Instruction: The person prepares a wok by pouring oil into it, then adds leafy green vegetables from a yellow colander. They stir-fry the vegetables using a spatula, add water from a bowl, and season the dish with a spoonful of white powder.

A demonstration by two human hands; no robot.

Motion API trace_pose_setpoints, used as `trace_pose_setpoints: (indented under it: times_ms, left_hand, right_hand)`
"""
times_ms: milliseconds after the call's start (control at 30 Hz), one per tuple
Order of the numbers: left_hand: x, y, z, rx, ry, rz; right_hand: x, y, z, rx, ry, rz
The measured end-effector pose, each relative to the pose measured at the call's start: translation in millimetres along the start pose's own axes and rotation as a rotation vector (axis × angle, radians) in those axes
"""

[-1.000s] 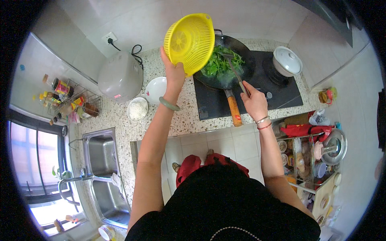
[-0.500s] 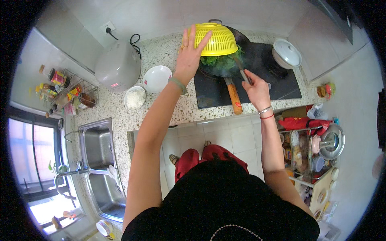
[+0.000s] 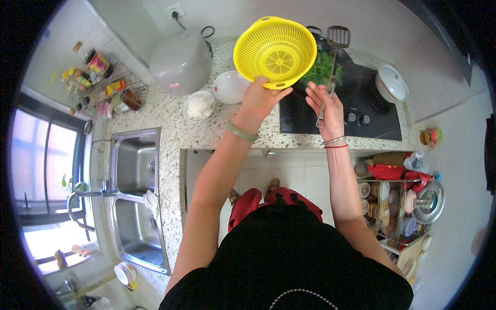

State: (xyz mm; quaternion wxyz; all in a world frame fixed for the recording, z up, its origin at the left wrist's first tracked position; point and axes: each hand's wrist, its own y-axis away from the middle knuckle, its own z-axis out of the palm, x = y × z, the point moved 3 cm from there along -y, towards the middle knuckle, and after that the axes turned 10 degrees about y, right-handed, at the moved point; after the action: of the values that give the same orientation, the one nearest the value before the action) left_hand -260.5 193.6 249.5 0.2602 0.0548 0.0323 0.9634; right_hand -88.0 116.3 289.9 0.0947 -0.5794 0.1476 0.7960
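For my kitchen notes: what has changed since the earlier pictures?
The left hand turned the yellow basket from upside down over the greens to open side up, left of them. The right hand lifted the spatula out of the greens. Nothing was let go; the small bowl and white pot stayed.

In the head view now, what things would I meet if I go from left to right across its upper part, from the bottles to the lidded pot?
Bottles and jars → grey rice cooker → yellow colander → slotted spatula → white lidded pot.
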Motion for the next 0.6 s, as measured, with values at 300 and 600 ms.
trace_pose_setpoints:
  times_ms: [300, 600]
  left_hand:
    - [65.5, 147.2, -16.5, 0.216, -0.110, 0.505]
    - [128.0, 317.7, -62.0, 0.426, -0.054, 0.903]
  right_hand:
    - [41.3, 69.2, 129.8, -0.132, -0.168, -0.097]
    - [132.5, 188.1, 267.4, -0.361, -0.162, 0.023]
